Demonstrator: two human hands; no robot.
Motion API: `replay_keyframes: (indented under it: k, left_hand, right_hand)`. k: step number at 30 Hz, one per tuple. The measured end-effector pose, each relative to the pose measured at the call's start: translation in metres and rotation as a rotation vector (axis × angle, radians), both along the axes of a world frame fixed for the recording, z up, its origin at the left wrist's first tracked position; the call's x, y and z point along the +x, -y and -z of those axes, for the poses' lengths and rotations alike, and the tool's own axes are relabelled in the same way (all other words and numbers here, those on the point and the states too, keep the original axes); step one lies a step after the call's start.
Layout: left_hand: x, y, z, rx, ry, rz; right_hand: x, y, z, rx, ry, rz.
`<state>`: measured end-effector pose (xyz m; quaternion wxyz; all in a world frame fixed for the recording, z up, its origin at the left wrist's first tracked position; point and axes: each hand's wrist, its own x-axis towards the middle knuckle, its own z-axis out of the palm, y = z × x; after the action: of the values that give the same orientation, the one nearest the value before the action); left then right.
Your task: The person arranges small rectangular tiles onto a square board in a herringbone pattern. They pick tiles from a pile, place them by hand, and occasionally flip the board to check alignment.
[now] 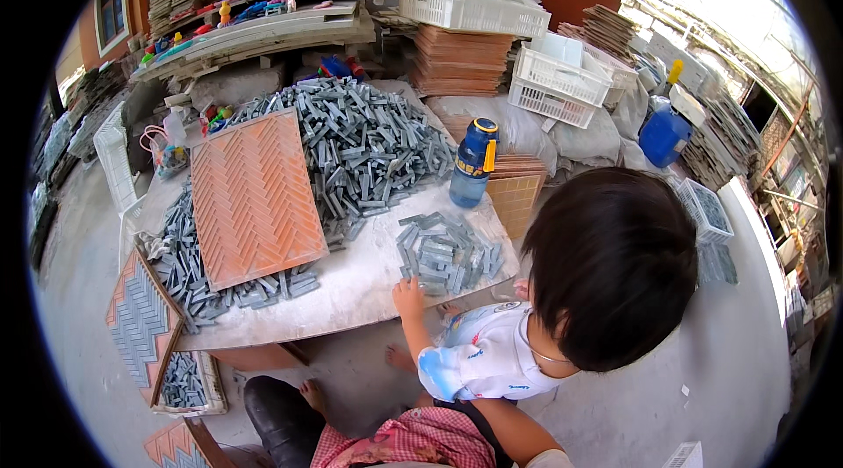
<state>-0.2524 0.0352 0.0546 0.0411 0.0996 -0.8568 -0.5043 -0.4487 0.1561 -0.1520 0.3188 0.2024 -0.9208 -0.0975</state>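
Strips (pixel 443 253) scattered every which way on table (pixel 356 288), no shared long axis, ahead and slightly left of right arm (pixel 516 428). Own hands can't be seen, so opening or grip can't be told. Strips' near-left edge reached by other person's hand (pixel 408 298).

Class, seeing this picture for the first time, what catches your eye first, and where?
A dark-haired head stands out right of centre. To its left, a small cluster of grey strips lies on the table; farther left, an orange herringbone panel rests on a larger heap of strips.
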Motion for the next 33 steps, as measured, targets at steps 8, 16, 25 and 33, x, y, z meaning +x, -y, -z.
replay_keyframes:
  k: [8,16,25,33]
  left_hand:
    - [0.022,0.019,0.011,-0.005,0.039,-0.052]
    - [0.076,0.049,0.038,-0.014,0.125,-0.161]
    - [0.150,0.081,0.065,-0.078,0.252,-0.366]
    - [0.280,0.090,0.079,-0.106,0.336,-0.680]
  right_hand:
    - [0.006,0.028,-0.045,0.708,-0.683,0.159]
    - [0.019,0.003,-0.063,0.465,-0.682,-0.345]
    - [-0.019,0.033,-0.086,0.532,-0.872,-0.550]
    - [-0.011,0.006,-0.158,-0.316,-0.285,-1.038]
